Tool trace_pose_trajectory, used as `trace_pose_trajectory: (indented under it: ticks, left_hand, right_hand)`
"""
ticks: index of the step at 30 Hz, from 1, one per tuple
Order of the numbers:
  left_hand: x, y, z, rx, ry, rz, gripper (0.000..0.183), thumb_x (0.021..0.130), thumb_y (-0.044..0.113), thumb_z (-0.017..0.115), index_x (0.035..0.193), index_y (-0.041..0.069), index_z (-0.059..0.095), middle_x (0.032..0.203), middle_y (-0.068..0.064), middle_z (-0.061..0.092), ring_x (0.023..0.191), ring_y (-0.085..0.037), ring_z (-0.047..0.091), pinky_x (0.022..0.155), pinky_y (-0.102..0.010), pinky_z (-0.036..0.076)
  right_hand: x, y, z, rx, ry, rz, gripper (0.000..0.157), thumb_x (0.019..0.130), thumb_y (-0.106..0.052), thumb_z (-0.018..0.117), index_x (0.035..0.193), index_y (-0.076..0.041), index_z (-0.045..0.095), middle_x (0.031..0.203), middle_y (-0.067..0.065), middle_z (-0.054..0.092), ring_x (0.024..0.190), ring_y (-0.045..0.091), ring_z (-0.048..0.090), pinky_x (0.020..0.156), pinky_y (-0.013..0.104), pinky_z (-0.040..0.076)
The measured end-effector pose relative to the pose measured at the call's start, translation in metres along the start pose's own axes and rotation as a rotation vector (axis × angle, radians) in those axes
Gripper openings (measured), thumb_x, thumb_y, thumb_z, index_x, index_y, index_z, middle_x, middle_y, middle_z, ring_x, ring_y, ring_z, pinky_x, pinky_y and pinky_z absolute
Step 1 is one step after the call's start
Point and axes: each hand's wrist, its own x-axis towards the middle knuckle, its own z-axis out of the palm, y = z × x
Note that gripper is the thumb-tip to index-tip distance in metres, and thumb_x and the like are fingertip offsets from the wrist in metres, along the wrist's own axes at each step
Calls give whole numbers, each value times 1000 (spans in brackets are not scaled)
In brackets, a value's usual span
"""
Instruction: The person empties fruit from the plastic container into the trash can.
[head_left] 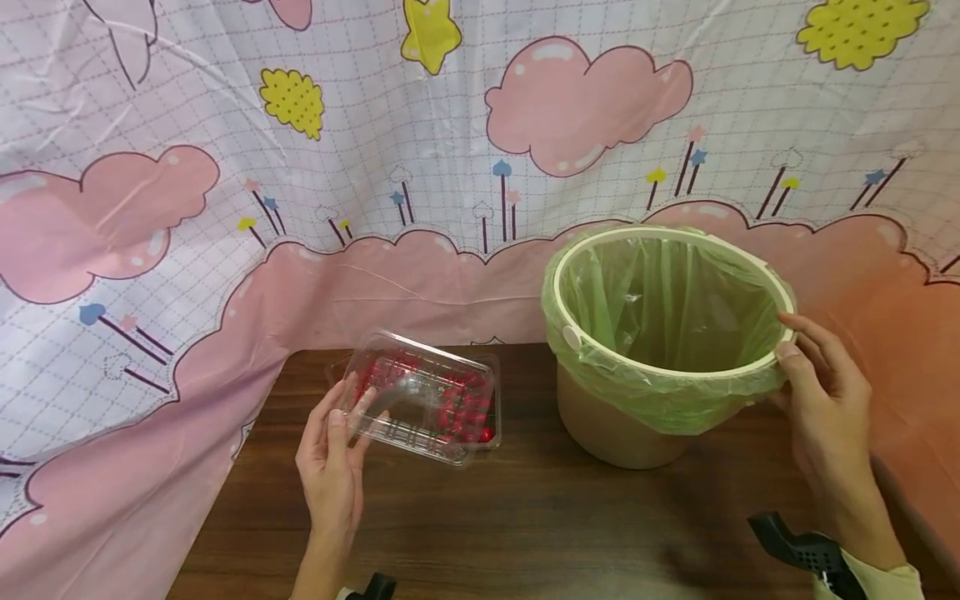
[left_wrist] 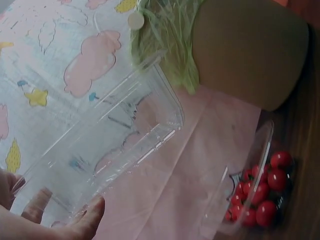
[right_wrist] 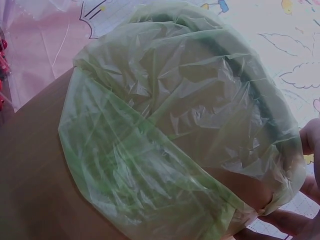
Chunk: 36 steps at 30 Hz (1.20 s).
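My left hand [head_left: 330, 471] holds a clear plastic tray [head_left: 412, 408] by its near left end, tilted above the table. Nothing shows inside this tray in the left wrist view. Below and behind it, a second clear container [head_left: 497, 392] with red cherry tomatoes [left_wrist: 260, 192] rests on the table, partly seen through the raised tray. At the right, my right hand [head_left: 828, 408] pinches the rim [head_left: 783, 337] of a beige trash bin [head_left: 622, 429], thumb outside. A green bag [head_left: 675, 400] lines the bin and folds over its outside. The bin's bottom is hidden.
The dark wooden table [head_left: 480, 533] runs up to a pink and white patterned cloth [head_left: 420, 292] at the back. That cloth also hangs along the left side. Black wrist straps [head_left: 806, 554] sit on both forearms.
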Motion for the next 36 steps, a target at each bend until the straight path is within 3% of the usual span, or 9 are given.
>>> trace_pose_trajectory:
  ticks: [5, 12, 17, 23, 31, 36]
  left_hand:
    - [-5, -1, -18, -46, -17, 33, 43, 111, 6, 37, 149, -14, 35, 155, -31, 38, 134, -48, 49, 98, -55, 50]
    - [-23, -1, -43, 46, 131, -57, 46, 111, 14, 41, 151, -8, 39, 156, -27, 41, 134, -46, 51, 97, -52, 52]
    - [-32, -5, -60, 47, 193, -75, 48, 111, 16, 43, 151, -10, 37, 156, -29, 40, 131, -44, 54, 95, -51, 53]
    - [-38, -9, -77, 40, 250, -114, 50, 110, 17, 44, 152, -8, 37, 156, -26, 40, 125, -36, 60, 94, -49, 53]
    - [-43, -11, -91, 77, 381, -154, 49, 110, 19, 44, 152, -5, 40, 157, -26, 39, 131, -40, 55, 90, -48, 57]
    - [-42, -13, -99, 96, 397, -160, 49, 110, 19, 44, 153, -5, 40, 157, -25, 40, 130, -35, 57, 89, -45, 57]
  right_hand:
    - [1, -2, -1, -11, 10, -2, 39, 102, 2, 58, 140, 9, 56, 142, 22, 53, 106, 21, 63, 61, 23, 59]
    - [-2, 1, -1, -26, -9, 4, 39, 102, 2, 58, 140, 9, 55, 142, 20, 54, 105, 20, 64, 64, 22, 59]
    - [-1, 1, 1, -26, 6, 2, 39, 102, 1, 58, 139, 9, 56, 142, 21, 53, 104, 21, 64, 62, 23, 59]
    - [-1, 1, 1, -15, 23, 4, 38, 101, 2, 58, 139, 9, 56, 140, 21, 55, 102, 20, 65, 62, 23, 59]
    - [0, 1, 1, -3, 7, 0, 38, 102, 2, 57, 139, 9, 55, 141, 22, 53, 103, 21, 65, 63, 24, 60]
    - [0, 1, 1, -3, 23, -5, 38, 101, 3, 57, 138, 10, 56, 140, 23, 54, 101, 21, 65, 60, 24, 59]
